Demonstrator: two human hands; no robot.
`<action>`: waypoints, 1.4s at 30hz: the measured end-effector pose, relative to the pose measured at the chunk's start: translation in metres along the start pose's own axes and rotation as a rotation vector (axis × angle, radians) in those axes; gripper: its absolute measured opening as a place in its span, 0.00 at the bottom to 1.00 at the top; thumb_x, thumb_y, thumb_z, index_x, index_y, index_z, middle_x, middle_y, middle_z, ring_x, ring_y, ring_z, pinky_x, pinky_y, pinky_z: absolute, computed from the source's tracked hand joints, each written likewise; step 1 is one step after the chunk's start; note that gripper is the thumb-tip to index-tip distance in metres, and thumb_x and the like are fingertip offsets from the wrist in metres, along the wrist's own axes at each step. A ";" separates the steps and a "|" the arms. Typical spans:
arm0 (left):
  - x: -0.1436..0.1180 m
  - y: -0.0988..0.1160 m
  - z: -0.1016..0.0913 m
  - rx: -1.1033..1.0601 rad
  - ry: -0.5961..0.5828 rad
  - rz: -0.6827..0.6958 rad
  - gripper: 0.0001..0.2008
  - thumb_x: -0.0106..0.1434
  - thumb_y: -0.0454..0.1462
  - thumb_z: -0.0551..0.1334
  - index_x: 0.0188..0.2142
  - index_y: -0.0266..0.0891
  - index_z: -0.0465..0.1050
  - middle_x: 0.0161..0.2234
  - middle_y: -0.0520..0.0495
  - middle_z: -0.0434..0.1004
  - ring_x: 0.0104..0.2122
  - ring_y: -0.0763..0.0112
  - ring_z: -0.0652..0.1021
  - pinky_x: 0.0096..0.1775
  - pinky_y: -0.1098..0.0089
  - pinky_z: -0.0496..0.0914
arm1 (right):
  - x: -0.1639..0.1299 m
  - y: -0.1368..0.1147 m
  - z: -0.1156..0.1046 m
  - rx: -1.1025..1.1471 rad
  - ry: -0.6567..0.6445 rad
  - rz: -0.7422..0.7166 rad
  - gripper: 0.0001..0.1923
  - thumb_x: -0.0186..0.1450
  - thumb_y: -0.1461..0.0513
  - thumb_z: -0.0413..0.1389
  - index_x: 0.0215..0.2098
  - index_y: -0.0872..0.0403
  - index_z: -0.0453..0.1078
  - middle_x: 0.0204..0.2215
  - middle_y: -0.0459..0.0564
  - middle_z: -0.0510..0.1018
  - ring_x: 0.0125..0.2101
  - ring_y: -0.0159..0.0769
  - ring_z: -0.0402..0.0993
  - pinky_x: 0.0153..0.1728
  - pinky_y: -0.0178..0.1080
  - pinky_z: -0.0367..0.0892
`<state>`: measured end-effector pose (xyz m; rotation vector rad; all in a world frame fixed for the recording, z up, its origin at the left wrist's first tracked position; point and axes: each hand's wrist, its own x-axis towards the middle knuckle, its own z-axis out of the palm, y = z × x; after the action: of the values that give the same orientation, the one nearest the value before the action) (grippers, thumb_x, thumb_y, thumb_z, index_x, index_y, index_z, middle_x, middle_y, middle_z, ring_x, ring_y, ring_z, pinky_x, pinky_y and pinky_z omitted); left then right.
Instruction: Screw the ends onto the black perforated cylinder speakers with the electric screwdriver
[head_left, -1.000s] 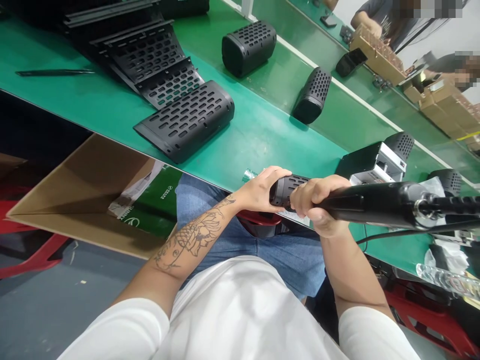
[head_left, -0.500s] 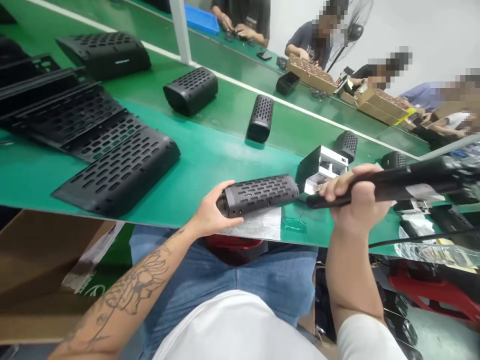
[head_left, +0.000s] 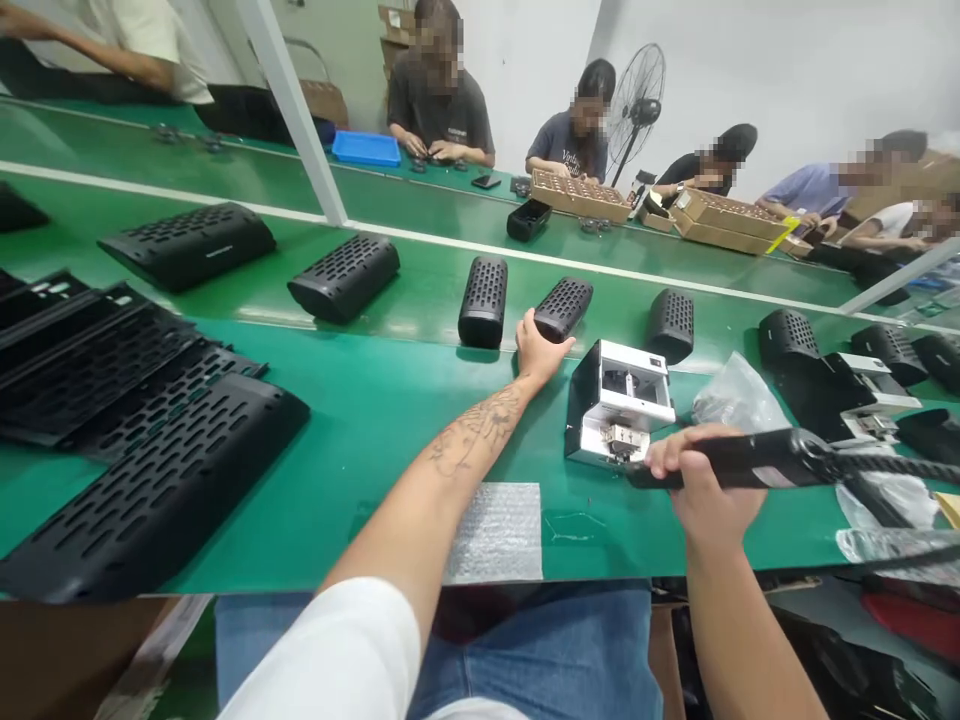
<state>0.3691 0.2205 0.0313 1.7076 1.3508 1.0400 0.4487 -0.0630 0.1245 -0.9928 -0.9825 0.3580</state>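
My left hand [head_left: 541, 352] reaches out to the green belt, its fingers round the near end of a black slotted speaker housing [head_left: 567, 303]. That housing lies beside another slotted housing [head_left: 483, 300] on the belt. In my right hand [head_left: 709, 480] is a black electric screwdriver [head_left: 765, 465], held nearly level, its cord trailing right. The screwdriver's tip end is close to the front of a white and black screw feeder [head_left: 626, 405]. Whether the tip touches the feeder cannot be made out.
At the left lie a large slotted cover [head_left: 172, 480] and a stack of slotted panels [head_left: 82, 360]. A foam sheet [head_left: 499, 530] lies at the table's front edge. Clear plastic bags [head_left: 739, 395] are at the right. Several people work across the belt beside cardboard trays [head_left: 577, 193].
My left hand has carried the speaker housing from the table's front edge forward onto the belt. The screwdriver stays in my right hand near the feeder. The camera view has tilted up.
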 end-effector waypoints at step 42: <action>-0.250 -0.138 -0.310 -0.115 -0.543 0.395 0.51 0.63 0.45 0.87 0.81 0.50 0.72 0.76 0.36 0.79 0.74 0.42 0.85 0.79 0.45 0.81 | -0.066 -0.060 0.062 0.291 -0.393 0.039 0.22 0.73 0.39 0.80 0.48 0.46 0.91 0.21 0.40 0.83 0.16 0.36 0.76 0.22 0.40 0.81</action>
<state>0.0007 0.0183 -0.0012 2.0212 0.6159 0.7520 0.3520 -0.1056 0.1508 -0.6890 -1.2238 0.7268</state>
